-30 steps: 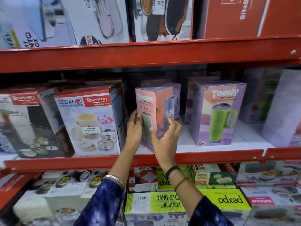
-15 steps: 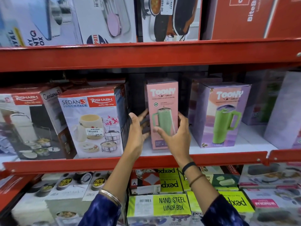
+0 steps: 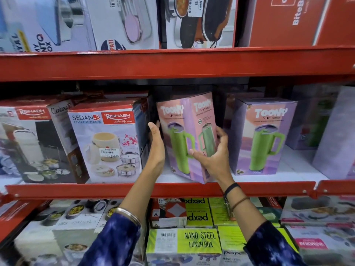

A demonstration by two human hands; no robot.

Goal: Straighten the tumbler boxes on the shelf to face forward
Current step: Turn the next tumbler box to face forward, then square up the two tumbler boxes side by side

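A pink and lilac Toony tumbler box (image 3: 187,120) stands on the middle shelf (image 3: 269,189), turned corner-first so two faces with a green tumbler show. My left hand (image 3: 156,148) presses flat against its left side. My right hand (image 3: 213,158) grips its right face and lower front corner. A second Toony tumbler box (image 3: 263,135) stands to the right, its lilac front almost facing me. More lilac boxes (image 3: 315,120) sit blurred behind and right of it.
A Rishabh Sedan-3 lunch pack box (image 3: 105,143) stands close against the left of my left hand, with another Rishabh box (image 3: 32,143) beyond. A red shelf beam (image 3: 172,64) runs overhead. Lunch boxes (image 3: 199,240) fill the lower shelf.
The held tumbler box has turned from showing its narrow pink side to showing a corner with two faces. Both hands have stayed on its sides and shifted with it.
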